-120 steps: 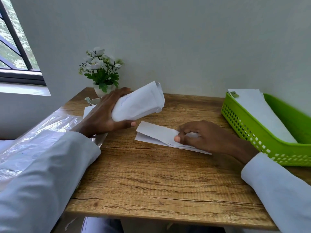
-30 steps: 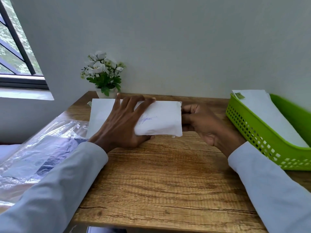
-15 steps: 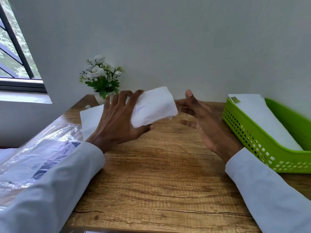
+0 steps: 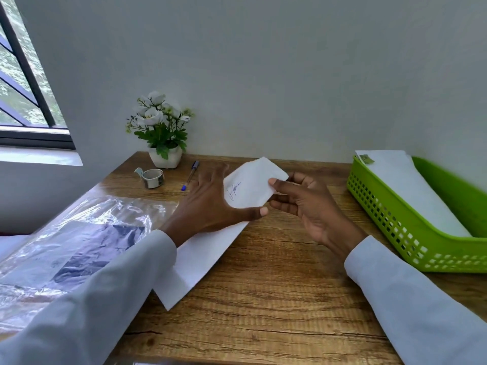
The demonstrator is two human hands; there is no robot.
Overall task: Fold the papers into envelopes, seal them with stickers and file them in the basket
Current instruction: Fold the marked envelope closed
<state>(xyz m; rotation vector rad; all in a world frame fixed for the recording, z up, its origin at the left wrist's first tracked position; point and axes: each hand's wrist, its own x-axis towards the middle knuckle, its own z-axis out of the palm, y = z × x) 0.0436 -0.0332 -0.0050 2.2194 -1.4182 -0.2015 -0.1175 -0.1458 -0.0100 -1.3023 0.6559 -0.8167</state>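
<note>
head camera: a person's left hand (image 4: 210, 204) and right hand (image 4: 303, 204) held a folded paper envelope (image 4: 253, 187) above the wooden table (image 4: 276, 285), each hand's thumb and fingers pinching one end. a flat sheet (image 4: 200, 259) lay beneath the left wrist. a green basket (image 4: 395, 225) at right held a sealed envelope (image 4: 411, 185). sticker roll (image 4: 152, 177) and pen (image 4: 190, 175) sat near the potted flowers (image 4: 160, 130).

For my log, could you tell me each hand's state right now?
Left hand: holding the folded paper.
Right hand: pinching the same paper.
</note>
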